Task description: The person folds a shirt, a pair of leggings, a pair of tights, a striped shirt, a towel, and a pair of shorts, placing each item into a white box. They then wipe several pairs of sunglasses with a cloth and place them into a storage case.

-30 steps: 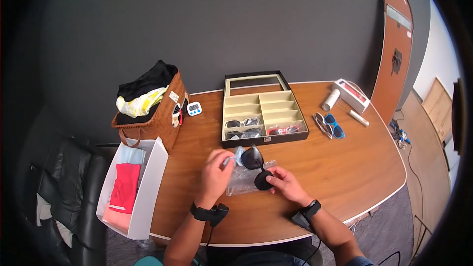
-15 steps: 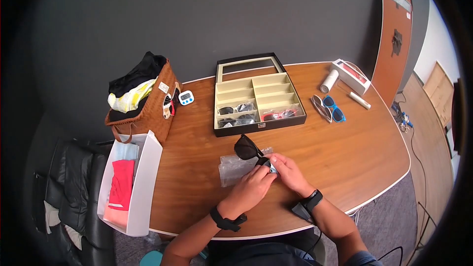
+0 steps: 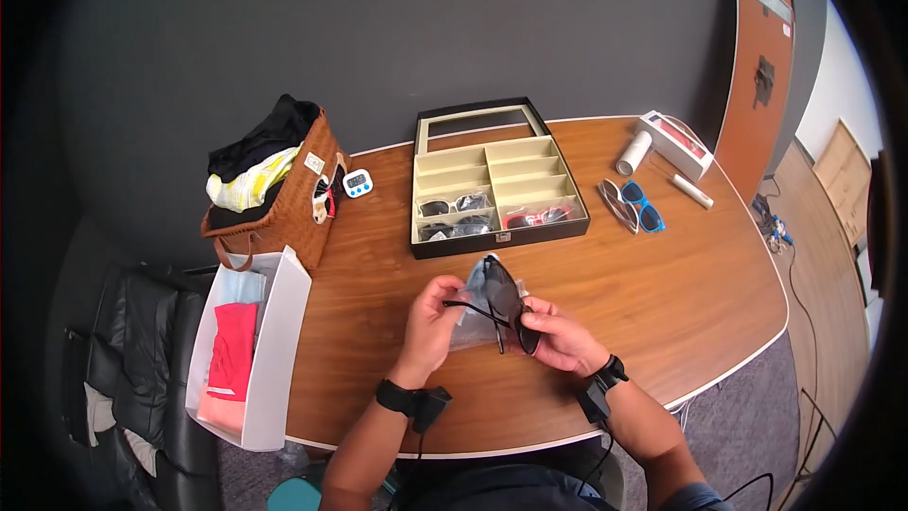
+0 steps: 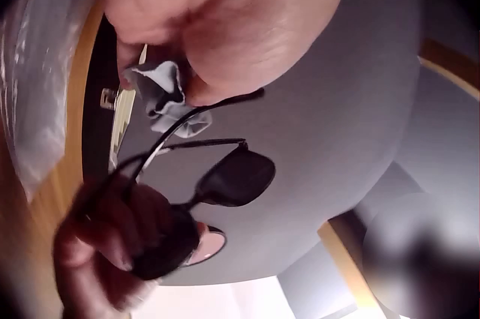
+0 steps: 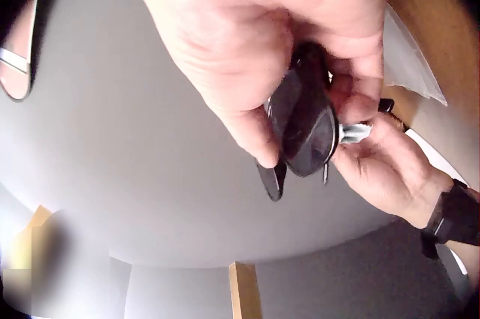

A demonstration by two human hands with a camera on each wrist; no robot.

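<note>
Sunglasses (image 3: pixel 502 291), black-framed with dark lenses, one pair: raised between the two hands over the near part of the table, standing on end at a tilt, one lens uppermost, temples unfolded and pointing toward the person's left. Right hand (image 3: pixel 566 338): fingers closed about the lower lens and rim, thumb on one face, fingertips on the other. Left hand (image 3: pixel 427 333): thumb and fingers drawn together, pinching a crumpled pale blue cloth (image 3: pixel 476 286); one temple reaches close to this thumb, contact uncertain. Clear plastic sleeve (image 3: pixel 463 334): flat on the wood-grain table (image 3: pixel 681 312), beneath the sunglasses. Display case (image 3: pixel 454 248), black outside, cream inside, windowed lid raised: just beyond the hands, two columns of compartments; bagged white-framed sunglasses (image 3: pixel 435 208) in the left column, bagged dark eyewear (image 3: pixel 437 231) in the compartment nearer the person, bagged red-framed glasses (image 3: pixel 520 220) at the front right. Right of the case: white-framed glasses (image 3: pixel 619 212) beside blue sunglasses (image 3: pixel 651 219); white cylinder (image 3: pixel 633 153) next to a white carton (image 3: pixel 675 146); slim white tube (image 3: pixel 692 191) nearer the edge. Left of the case: white digital timer (image 3: pixel 357 184) beside a brown woven basket (image 3: pixel 301 199) filled with black and yellow-white fabric; nearer, open white box (image 3: pixel 284 360) containing folded red cloth (image 3: pixel 234 345).
</note>
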